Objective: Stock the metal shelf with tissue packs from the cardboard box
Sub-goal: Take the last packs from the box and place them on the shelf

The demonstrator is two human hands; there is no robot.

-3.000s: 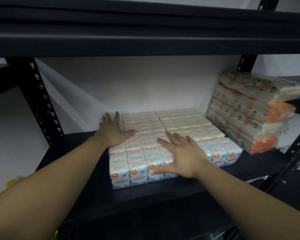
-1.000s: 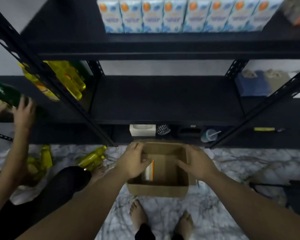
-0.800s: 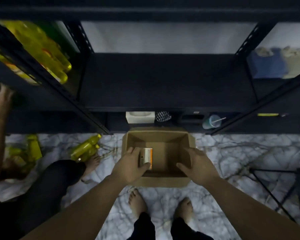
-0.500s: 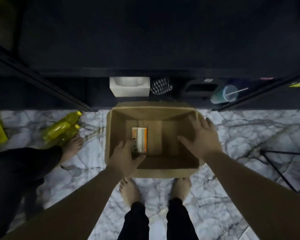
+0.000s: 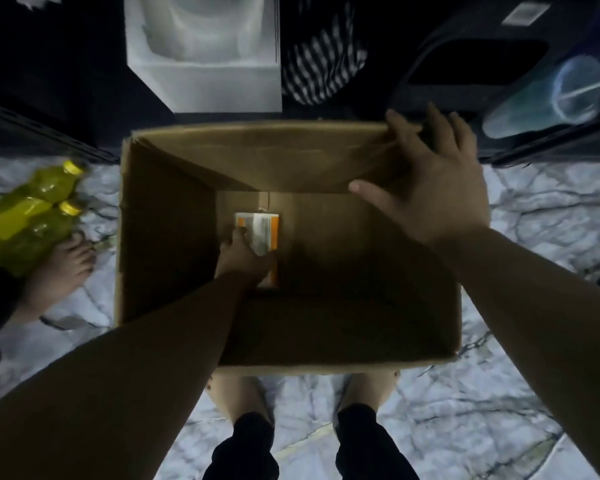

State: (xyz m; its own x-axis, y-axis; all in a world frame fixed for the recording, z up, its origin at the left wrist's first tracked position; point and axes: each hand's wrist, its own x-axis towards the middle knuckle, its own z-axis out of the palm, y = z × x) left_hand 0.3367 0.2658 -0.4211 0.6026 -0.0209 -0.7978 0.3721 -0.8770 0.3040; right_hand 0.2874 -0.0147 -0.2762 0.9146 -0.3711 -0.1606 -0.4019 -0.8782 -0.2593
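Note:
An open cardboard box (image 5: pixel 174 237) stands on the marble floor right below me. One orange and white tissue pack (image 5: pixel 262 225) lies on its bottom, left of centre. My left hand (image 5: pixel 241 259) is deep inside the box, fingers curled round the near end of that pack. My right hand (image 5: pixel 426 174) rests with spread fingers on the far right flap and rim of the box. The shelf with the stocked packs is out of view.
The dark bottom shelf ahead holds a white foam block (image 5: pixel 205 50), a striped cloth (image 5: pixel 321 60), a black container (image 5: pixel 465 64) and a plastic cup (image 5: pixel 548 102). Yellow bottles (image 5: pixel 25 220) and another person's bare foot (image 5: pixel 63 271) lie left. My feet (image 5: pixel 238 393) stand behind the box.
I have turned from the shelf down to the box and leaned in. My left hand went down inside and took hold of the pack; my right hand moved to the far right rim.

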